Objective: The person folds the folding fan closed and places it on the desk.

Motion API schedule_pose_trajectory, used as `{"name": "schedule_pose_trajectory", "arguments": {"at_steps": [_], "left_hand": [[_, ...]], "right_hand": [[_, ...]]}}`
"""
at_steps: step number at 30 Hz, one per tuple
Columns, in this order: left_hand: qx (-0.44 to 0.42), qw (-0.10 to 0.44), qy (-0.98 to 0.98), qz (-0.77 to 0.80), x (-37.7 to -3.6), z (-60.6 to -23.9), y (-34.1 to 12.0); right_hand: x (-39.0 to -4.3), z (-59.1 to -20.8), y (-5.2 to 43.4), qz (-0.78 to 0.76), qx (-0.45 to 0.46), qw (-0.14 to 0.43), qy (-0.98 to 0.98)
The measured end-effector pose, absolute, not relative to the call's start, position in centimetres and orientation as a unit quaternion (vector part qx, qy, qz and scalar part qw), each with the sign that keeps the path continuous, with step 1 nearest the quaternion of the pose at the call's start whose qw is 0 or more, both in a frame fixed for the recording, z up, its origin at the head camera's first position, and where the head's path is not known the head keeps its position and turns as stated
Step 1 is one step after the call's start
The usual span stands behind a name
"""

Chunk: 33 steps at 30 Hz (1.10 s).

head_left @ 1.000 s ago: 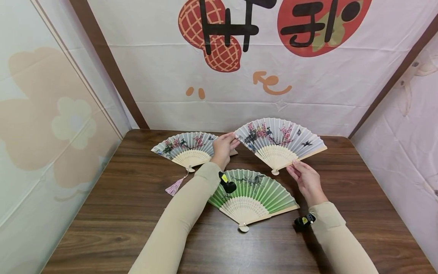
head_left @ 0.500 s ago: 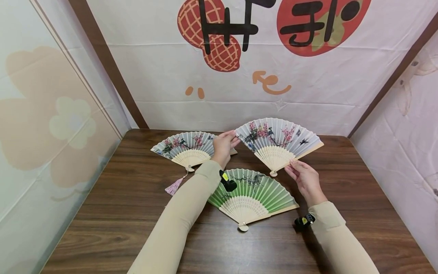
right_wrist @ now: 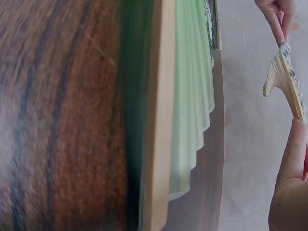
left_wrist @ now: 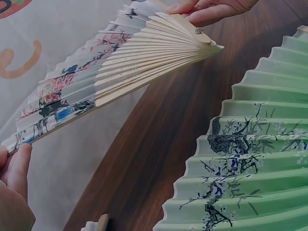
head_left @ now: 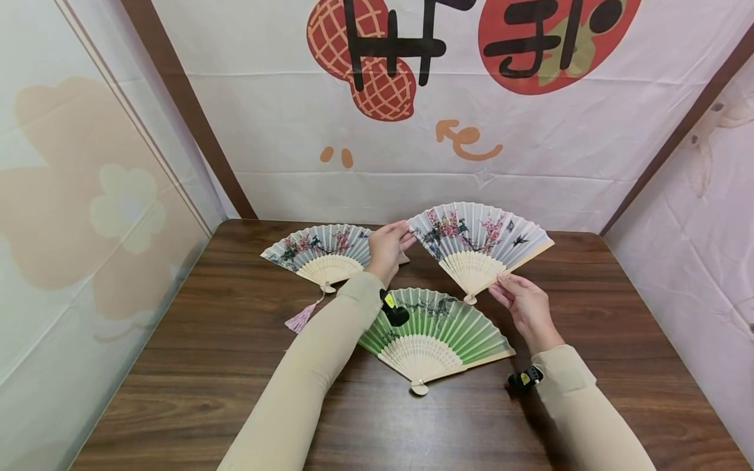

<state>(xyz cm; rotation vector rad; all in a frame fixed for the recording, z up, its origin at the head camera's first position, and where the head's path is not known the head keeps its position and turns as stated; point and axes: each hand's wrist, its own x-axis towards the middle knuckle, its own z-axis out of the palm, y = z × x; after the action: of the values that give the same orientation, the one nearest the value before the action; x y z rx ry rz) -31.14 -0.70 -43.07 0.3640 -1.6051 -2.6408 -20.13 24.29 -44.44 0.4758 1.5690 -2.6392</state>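
Spread between both hands is a white folding fan (head_left: 474, 229) with pink blossoms, dark birds and pale ribs, raised over the back right of the table. My left hand (head_left: 389, 250) pinches its left outer tip; in the left wrist view the fingers (left_wrist: 18, 168) grip that end. At the lower right rib, near the pivot, my right hand (head_left: 526, 307) pinches the pale guard stick between thumb and fingers. Below lies a spread green folding fan (head_left: 453, 327) with dark branches. Another white blossom fan (head_left: 318, 252) lies spread behind my left hand, which hides its right part.
A pink tassel (head_left: 302, 318) trails from the left fan onto the brown wooden table (head_left: 194, 386). Printed cloth walls (head_left: 265, 144) stand at the back and both sides, close behind the raised fan. My left forearm passes over the green fan's left edge.
The raised fan's right end has drawn slightly inward to the left, narrowing its spread a little, and the right hand has shifted slightly left with it. The other two fans stay put.
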Motion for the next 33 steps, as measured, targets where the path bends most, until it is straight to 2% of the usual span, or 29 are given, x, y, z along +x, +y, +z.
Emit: {"name": "schedule_pose_trajectory", "arguments": {"at_steps": [33], "left_hand": [[0.109, -0.001, -0.525, -0.844, -31.3, -42.8, -0.6]], "right_hand": [[-20.2, -44.2, 23.2, -0.815, 0.139, 0.035, 0.562]]}}
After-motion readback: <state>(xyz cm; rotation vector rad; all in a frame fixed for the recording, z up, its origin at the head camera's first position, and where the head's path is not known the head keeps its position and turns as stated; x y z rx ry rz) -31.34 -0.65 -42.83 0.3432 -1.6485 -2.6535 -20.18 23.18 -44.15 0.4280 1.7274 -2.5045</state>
